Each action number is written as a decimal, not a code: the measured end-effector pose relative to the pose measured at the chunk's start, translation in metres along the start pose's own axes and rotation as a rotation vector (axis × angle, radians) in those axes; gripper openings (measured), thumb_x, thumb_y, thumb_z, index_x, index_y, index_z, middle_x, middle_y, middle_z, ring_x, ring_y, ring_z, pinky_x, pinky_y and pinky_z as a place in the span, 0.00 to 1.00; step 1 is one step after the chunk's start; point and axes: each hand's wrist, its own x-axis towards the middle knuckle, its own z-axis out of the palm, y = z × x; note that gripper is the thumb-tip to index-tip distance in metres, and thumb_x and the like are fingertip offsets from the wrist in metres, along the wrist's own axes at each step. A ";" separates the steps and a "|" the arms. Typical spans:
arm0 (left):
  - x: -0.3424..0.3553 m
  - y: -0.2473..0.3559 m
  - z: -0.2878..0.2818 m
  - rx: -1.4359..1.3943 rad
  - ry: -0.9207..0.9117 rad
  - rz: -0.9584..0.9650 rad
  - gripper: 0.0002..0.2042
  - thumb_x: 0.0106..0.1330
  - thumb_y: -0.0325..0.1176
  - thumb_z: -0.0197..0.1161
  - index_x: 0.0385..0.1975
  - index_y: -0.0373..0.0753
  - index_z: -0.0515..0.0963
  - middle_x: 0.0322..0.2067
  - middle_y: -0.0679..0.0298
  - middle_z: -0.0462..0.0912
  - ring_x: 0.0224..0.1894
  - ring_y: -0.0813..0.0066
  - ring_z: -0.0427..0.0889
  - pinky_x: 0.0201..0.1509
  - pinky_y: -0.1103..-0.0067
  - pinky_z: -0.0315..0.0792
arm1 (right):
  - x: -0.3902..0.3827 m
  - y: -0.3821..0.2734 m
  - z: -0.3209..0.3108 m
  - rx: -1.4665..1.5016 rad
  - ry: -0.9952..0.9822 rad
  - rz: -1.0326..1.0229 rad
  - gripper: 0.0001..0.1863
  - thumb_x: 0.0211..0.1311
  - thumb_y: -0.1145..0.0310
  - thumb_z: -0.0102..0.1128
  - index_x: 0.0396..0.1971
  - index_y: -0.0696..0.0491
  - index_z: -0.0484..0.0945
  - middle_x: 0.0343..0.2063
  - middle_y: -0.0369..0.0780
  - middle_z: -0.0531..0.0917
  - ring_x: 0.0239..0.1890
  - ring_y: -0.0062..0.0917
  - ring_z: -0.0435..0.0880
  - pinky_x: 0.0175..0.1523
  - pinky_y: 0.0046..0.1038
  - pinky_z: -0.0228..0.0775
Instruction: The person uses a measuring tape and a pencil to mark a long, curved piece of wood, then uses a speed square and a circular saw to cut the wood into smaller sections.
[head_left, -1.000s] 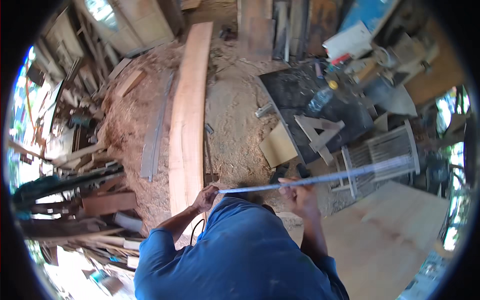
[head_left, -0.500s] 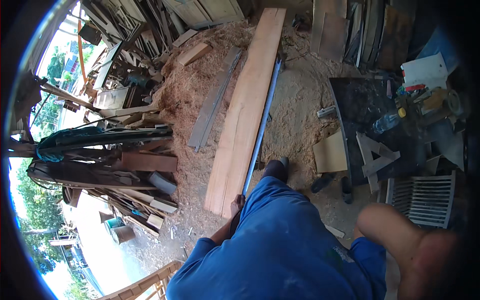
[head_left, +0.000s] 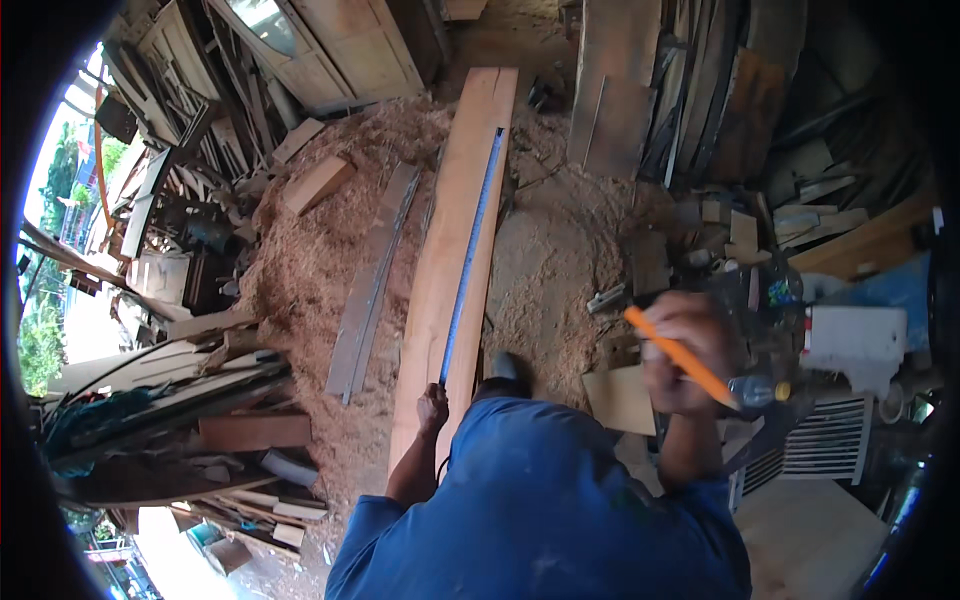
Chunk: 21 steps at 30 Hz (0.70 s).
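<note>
You apparently measured, left fingers (head_left: 433, 405) pinching tape (head_left: 469, 262) ahead of them, right hand (head_left: 700, 330) clamped on an orange pencil (head_left: 682, 358); marking likely required steadiness.

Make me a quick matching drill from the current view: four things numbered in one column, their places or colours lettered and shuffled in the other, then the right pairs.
Things:
1. Blue strip
2. Orange pencil
3. Left hand
4. Long plank

Places and colours:
A. At the near end of the strip
B. Pale reddish-brown wood, underneath the strip
C. Lying lengthwise along the plank
D. Held in the right hand, off to the right of the plank

Right pairs: 1-C, 2-D, 3-A, 4-B
</note>
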 end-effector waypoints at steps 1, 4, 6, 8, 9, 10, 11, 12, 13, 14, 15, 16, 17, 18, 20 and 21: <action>0.029 0.020 0.004 0.033 -0.040 -0.037 0.17 0.72 0.44 0.49 0.30 0.40 0.80 0.24 0.54 0.84 0.30 0.51 0.86 0.37 0.59 0.76 | -0.007 0.036 0.012 -0.066 -0.098 0.065 0.09 0.56 0.74 0.62 0.37 0.56 0.75 0.34 0.44 0.82 0.28 0.29 0.83 0.33 0.29 0.77; 0.122 0.059 0.011 0.158 -0.094 -0.013 0.17 0.72 0.44 0.49 0.31 0.40 0.81 0.31 0.48 0.85 0.38 0.48 0.85 0.42 0.57 0.76 | -0.028 0.106 0.041 -0.044 -0.168 0.227 0.09 0.54 0.74 0.64 0.35 0.54 0.76 0.33 0.44 0.81 0.28 0.34 0.84 0.34 0.31 0.78; 0.176 0.070 0.019 0.135 -0.147 -0.003 0.16 0.72 0.43 0.50 0.33 0.40 0.81 0.32 0.49 0.86 0.39 0.49 0.85 0.43 0.59 0.77 | -0.045 0.144 0.054 -0.074 -0.260 0.394 0.09 0.52 0.75 0.65 0.34 0.53 0.77 0.33 0.42 0.81 0.30 0.36 0.84 0.35 0.33 0.79; 0.240 0.051 -0.025 0.193 -0.037 0.200 0.15 0.71 0.41 0.50 0.32 0.39 0.81 0.25 0.53 0.85 0.30 0.56 0.86 0.35 0.64 0.78 | -0.030 0.169 0.082 -0.060 -0.262 0.398 0.09 0.53 0.75 0.65 0.35 0.53 0.78 0.35 0.42 0.81 0.33 0.36 0.84 0.38 0.33 0.79; 0.255 0.068 -0.008 0.189 -0.063 0.210 0.15 0.71 0.41 0.50 0.32 0.39 0.81 0.25 0.53 0.85 0.30 0.56 0.86 0.35 0.64 0.78 | -0.031 0.188 0.083 -0.141 -0.310 0.455 0.09 0.53 0.75 0.65 0.35 0.54 0.78 0.36 0.41 0.81 0.36 0.36 0.84 0.41 0.33 0.78; 0.260 0.094 0.018 0.024 -0.154 0.023 0.15 0.71 0.41 0.50 0.30 0.38 0.80 0.22 0.55 0.83 0.24 0.60 0.84 0.30 0.66 0.77 | -0.036 0.213 0.076 -0.225 -0.369 0.500 0.09 0.54 0.74 0.67 0.35 0.53 0.80 0.37 0.41 0.81 0.39 0.37 0.85 0.42 0.34 0.79; 0.267 0.122 0.040 -0.130 -0.237 -0.168 0.15 0.70 0.40 0.50 0.29 0.37 0.79 0.18 0.57 0.81 0.19 0.65 0.81 0.24 0.69 0.76 | -0.041 0.241 0.067 -0.261 -0.364 0.528 0.09 0.54 0.74 0.67 0.35 0.53 0.80 0.37 0.41 0.81 0.39 0.37 0.85 0.42 0.34 0.79; 0.275 0.145 0.053 -0.178 -0.267 -0.236 0.16 0.70 0.40 0.50 0.28 0.36 0.78 0.15 0.61 0.77 0.14 0.71 0.77 0.18 0.74 0.74 | -0.044 0.270 0.062 -0.257 -0.360 0.547 0.08 0.54 0.73 0.66 0.34 0.52 0.80 0.38 0.41 0.81 0.38 0.37 0.84 0.41 0.35 0.79; 0.289 0.155 0.050 -0.163 -0.253 -0.225 0.16 0.70 0.40 0.50 0.28 0.36 0.78 0.15 0.61 0.77 0.14 0.71 0.77 0.18 0.74 0.74 | -0.041 0.297 0.063 -0.222 -0.347 0.544 0.07 0.54 0.73 0.66 0.34 0.52 0.81 0.38 0.42 0.80 0.38 0.38 0.84 0.41 0.36 0.78; 0.301 0.162 0.046 -0.200 -0.252 -0.181 0.16 0.70 0.40 0.50 0.28 0.35 0.77 0.16 0.60 0.78 0.15 0.70 0.78 0.19 0.74 0.75 | -0.038 0.324 0.061 -0.209 -0.327 0.538 0.07 0.54 0.73 0.66 0.34 0.52 0.81 0.38 0.42 0.80 0.38 0.38 0.84 0.41 0.36 0.78; 0.318 0.173 0.044 -0.238 -0.252 -0.137 0.16 0.71 0.40 0.49 0.28 0.34 0.77 0.16 0.60 0.78 0.15 0.70 0.78 0.20 0.74 0.75 | -0.035 0.351 0.056 -0.261 -0.287 0.566 0.06 0.55 0.71 0.66 0.33 0.53 0.81 0.39 0.42 0.80 0.38 0.40 0.84 0.42 0.37 0.78; 0.321 0.202 0.063 -0.162 -0.293 -0.202 0.17 0.71 0.40 0.49 0.28 0.33 0.77 0.16 0.59 0.78 0.16 0.69 0.79 0.20 0.73 0.76 | -0.041 0.378 0.039 -0.346 -0.264 0.625 0.06 0.56 0.70 0.66 0.33 0.53 0.81 0.39 0.43 0.79 0.38 0.41 0.84 0.42 0.38 0.78; 0.339 0.212 0.059 -0.140 -0.294 -0.265 0.18 0.70 0.42 0.51 0.29 0.33 0.77 0.18 0.58 0.78 0.17 0.67 0.80 0.21 0.72 0.77 | -0.031 0.399 0.033 -0.321 -0.242 0.622 0.06 0.56 0.70 0.66 0.33 0.53 0.81 0.39 0.43 0.79 0.38 0.41 0.84 0.42 0.38 0.78; 0.361 0.220 0.045 0.027 -0.357 -0.095 0.17 0.70 0.42 0.51 0.30 0.33 0.77 0.18 0.58 0.78 0.18 0.67 0.80 0.21 0.72 0.77 | -0.022 0.419 0.026 -0.373 -0.244 0.685 0.06 0.58 0.69 0.65 0.33 0.54 0.81 0.40 0.44 0.79 0.39 0.42 0.84 0.43 0.39 0.77; 0.402 0.257 0.047 0.199 -0.446 0.082 0.16 0.71 0.42 0.51 0.30 0.34 0.76 0.19 0.58 0.78 0.19 0.67 0.80 0.21 0.71 0.77 | -0.002 0.457 0.006 -0.452 -0.277 0.809 0.09 0.63 0.65 0.64 0.33 0.56 0.80 0.40 0.46 0.79 0.39 0.45 0.83 0.43 0.40 0.76; 0.423 0.276 0.054 0.061 -0.429 -0.209 0.15 0.71 0.42 0.52 0.31 0.35 0.76 0.20 0.57 0.78 0.19 0.67 0.80 0.22 0.71 0.77 | 0.009 0.479 0.000 -0.455 -0.270 0.816 0.09 0.63 0.65 0.64 0.33 0.56 0.80 0.40 0.46 0.79 0.39 0.45 0.83 0.43 0.40 0.76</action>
